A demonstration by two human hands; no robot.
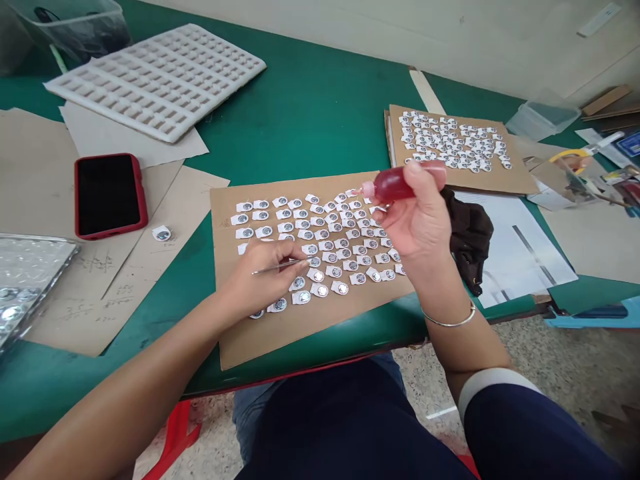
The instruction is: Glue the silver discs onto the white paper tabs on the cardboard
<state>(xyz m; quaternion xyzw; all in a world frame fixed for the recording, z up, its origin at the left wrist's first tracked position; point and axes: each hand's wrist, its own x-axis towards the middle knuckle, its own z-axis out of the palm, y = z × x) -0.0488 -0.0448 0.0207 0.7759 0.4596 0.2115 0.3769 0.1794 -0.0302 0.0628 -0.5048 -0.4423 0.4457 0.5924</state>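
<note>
My right hand [423, 213] is closed around a small squeeze bottle [395, 185] of red liquid, held tilted on its side with its pale nozzle pointing left. Under it lies a brown cardboard sheet [270, 340] bearing rows of small white tabs [340, 288], each with a round dark-and-silver piece on it. Low over the sheet, my left hand [270, 270] pinches a thin metal tool [273, 269], possibly tweezers; its tip reaches a tab near the middle. Several tabs are hidden behind my left hand.
A red-cased phone [110, 195] and one loose tab [161, 233] lie on paper at left. Behind stands a white compartment tray [165, 80]. At right are a second tab-covered cardboard [515, 180], dark cloth [470, 233], scissors [585, 153] and a clear container [543, 120].
</note>
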